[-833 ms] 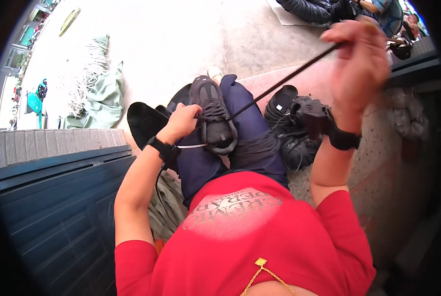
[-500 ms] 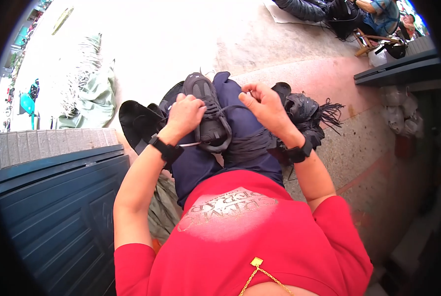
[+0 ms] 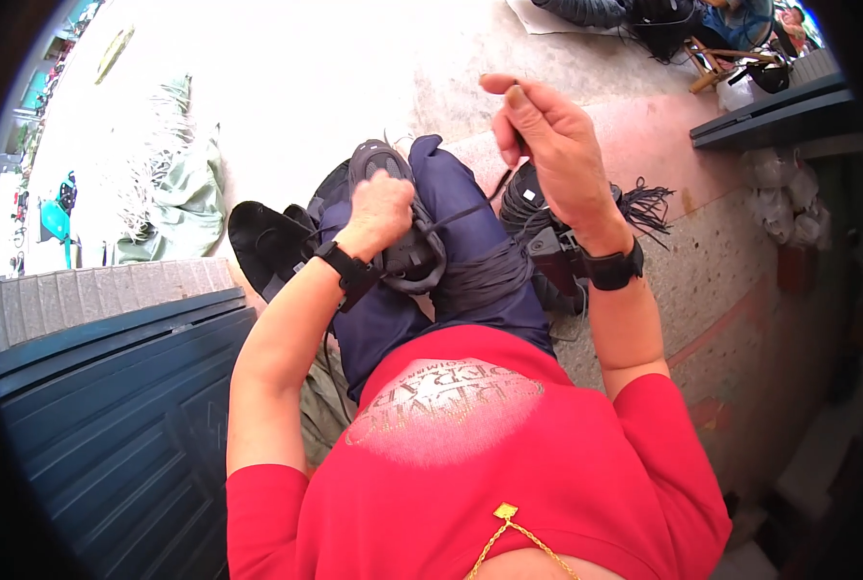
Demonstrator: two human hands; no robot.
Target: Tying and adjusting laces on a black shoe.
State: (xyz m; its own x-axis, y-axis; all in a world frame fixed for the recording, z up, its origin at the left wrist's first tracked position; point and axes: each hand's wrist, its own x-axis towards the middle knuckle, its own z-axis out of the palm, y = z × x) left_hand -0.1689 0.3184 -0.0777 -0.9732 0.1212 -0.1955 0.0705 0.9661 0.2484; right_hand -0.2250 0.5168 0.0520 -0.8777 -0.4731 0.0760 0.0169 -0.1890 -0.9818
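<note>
A black sneaker (image 3: 414, 259) lies across my lap, toe toward me. My left hand (image 3: 383, 210) is closed over its laced upper; the fingertips are hidden. From the sneaker a dark shoelace (image 3: 460, 215) runs up to the right. My right hand (image 3: 555, 135) is raised beyond my right knee, thumb and fingers pinched on that lace. A bundle of loose dark laces (image 3: 489, 285) is draped over my right thigh. More black shoes (image 3: 265, 237) sit by my left leg, and dark shoes with laces (image 3: 528, 203) lie beside my right leg, partly behind my hand and wrist.
Blue metal panels stand at the left (image 3: 132, 406) and right (image 3: 775, 121). On the ground at the left lies a pale green sack (image 3: 185, 213) with whitish laces. Another person sits at the far right near a wooden stool (image 3: 712, 66) and black shoes. Plastic bags (image 3: 789, 208) hang at the right.
My right hand has moved up and away from the sneaker, drawing the lace with it. My left hand has shifted slightly right, further over the sneaker's upper.
</note>
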